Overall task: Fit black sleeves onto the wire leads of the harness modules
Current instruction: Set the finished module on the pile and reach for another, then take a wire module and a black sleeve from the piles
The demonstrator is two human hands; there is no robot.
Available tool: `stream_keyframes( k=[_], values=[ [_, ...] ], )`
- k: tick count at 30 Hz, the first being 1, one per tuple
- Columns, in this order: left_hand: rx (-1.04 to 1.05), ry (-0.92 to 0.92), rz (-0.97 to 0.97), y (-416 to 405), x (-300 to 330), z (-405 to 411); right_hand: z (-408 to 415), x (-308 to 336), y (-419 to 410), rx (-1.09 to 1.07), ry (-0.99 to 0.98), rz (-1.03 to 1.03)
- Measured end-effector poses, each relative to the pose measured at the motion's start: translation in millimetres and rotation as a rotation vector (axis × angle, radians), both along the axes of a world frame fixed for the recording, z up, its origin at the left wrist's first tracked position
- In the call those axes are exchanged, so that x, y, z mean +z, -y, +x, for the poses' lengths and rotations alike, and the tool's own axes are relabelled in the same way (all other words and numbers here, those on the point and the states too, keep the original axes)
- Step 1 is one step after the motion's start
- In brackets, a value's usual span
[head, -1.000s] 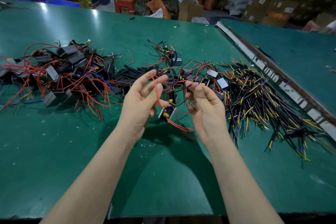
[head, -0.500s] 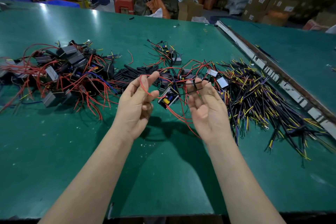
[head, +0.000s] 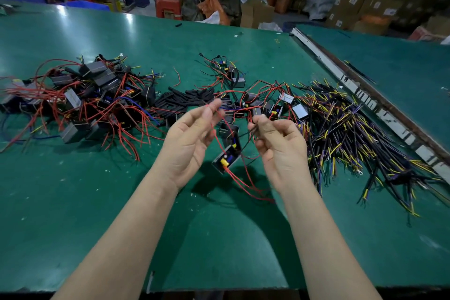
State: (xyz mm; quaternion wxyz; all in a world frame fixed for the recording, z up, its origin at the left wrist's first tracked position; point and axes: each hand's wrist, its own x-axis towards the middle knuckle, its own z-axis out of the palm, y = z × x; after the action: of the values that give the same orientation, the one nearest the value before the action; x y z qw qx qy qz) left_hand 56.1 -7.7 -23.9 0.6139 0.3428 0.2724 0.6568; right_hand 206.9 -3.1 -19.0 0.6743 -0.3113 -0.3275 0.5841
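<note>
Left hand [head: 192, 136], centre frame, pinches the red lead [head: 215, 133] near its free end, now raised and pulled straighter than a second ago. Module [head: 226, 159] has dropped lower and dangles between the hands above the table [head: 73, 202]. Right hand [head: 280, 143] is curled on a black lead [head: 246, 133]; sleeve not visible there. Looks like leads are being separated, nothing sleeved yet.

Wire heaps [head: 92, 102] and [head: 353, 134] crowd the table's [head: 73, 214] middle and right edge, leaving its near edge open.

glossy green table [head: 97, 202], matt black sleeves [head: 185, 100]
</note>
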Motion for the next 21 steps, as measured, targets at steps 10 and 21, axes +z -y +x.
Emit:
stream_keyframes(
  k=[10, 21],
  values=[
    [0.132, -0.645, 0.172, 1, -12, 5, -7, -14, 3, 0.059, 0.596, 0.104],
    [-0.016, -0.765, 0.167, 2, -18, 10, -3, -12, 1, 0.136, 0.657, 0.089]
  ],
)
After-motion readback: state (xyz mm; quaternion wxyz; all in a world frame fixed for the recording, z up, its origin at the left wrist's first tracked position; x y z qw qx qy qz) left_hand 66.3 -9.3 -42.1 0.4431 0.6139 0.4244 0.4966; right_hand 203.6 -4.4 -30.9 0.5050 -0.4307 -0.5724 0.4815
